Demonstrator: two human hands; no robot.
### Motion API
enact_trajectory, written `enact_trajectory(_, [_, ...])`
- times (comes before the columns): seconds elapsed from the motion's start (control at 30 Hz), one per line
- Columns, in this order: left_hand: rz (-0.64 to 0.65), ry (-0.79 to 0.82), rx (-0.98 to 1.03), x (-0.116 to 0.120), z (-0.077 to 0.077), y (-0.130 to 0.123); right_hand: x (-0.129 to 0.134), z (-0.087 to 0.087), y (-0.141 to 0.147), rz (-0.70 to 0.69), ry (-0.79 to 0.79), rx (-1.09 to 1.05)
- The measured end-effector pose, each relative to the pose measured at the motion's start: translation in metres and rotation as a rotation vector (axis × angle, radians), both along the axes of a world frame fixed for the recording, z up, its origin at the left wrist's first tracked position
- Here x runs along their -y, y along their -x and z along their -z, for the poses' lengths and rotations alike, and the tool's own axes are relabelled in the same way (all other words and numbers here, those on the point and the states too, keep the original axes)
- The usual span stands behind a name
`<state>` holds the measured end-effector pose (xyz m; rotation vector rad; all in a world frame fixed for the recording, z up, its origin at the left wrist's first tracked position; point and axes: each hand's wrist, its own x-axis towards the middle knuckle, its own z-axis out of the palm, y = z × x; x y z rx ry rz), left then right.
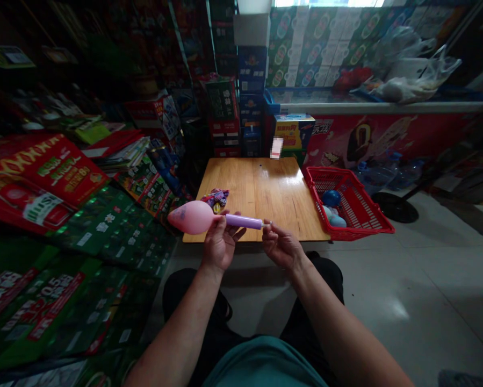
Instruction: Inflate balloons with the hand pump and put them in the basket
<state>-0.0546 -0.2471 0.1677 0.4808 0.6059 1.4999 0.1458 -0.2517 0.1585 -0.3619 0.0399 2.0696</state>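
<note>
A pink balloon [190, 217], partly inflated, points to the left over the front left corner of the wooden table [261, 188]. Its neck sits on the left end of a purple hand pump [244, 221]. My left hand [220, 242] is closed round that end, at the balloon's neck. At the pump's other end, my right hand [280, 244] pinches the handle end of the rod, most of which is inside the tube. Just behind the balloon, a pile of colourful uninflated balloons [220, 198] lies on the table.
Right of the table stands a red basket [356, 228] with several balloons [332, 199] in it. Green cartons [116, 226] are stacked along the left. Behind the table are boxes [252, 80] and a red-fronted freezer [346, 140]. A round black stand base [395, 207] rests on the floor.
</note>
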Motion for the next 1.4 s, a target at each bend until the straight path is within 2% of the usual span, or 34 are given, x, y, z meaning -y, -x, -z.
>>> enact_trajectory(0.13, [0.041,0.009,-0.007,0.005,0.006,-0.007,0.004,0.005,0.012,0.007,0.041,-0.060])
enact_trajectory(0.4, [-0.056,-0.014,-0.007,-0.002,-0.005,0.025,0.004,-0.011,-0.016,0.060,-0.077,-0.058])
enact_trajectory(0.7, [0.058,-0.032,-0.016,0.014,-0.006,-0.004,0.012,-0.007,0.018,0.009,0.021,-0.078])
enact_trajectory(0.8, [0.034,-0.002,-0.009,0.009,-0.006,0.008,0.011,-0.014,0.009,-0.005,-0.026,-0.097])
enact_trajectory(0.93, [-0.060,-0.018,-0.008,0.003,-0.010,0.029,0.009,-0.022,-0.010,0.039,-0.097,-0.107])
enact_trajectory(1.07, [-0.002,-0.013,-0.013,0.006,-0.009,0.020,0.009,-0.015,-0.002,0.037,-0.051,-0.067])
enact_trajectory(1.23, [0.044,0.054,0.011,0.011,0.005,-0.002,0.011,0.000,0.015,-0.005,0.031,-0.039])
enact_trajectory(1.4, [-0.014,0.051,0.011,0.006,0.006,0.021,0.011,-0.004,-0.012,0.005,-0.029,-0.030])
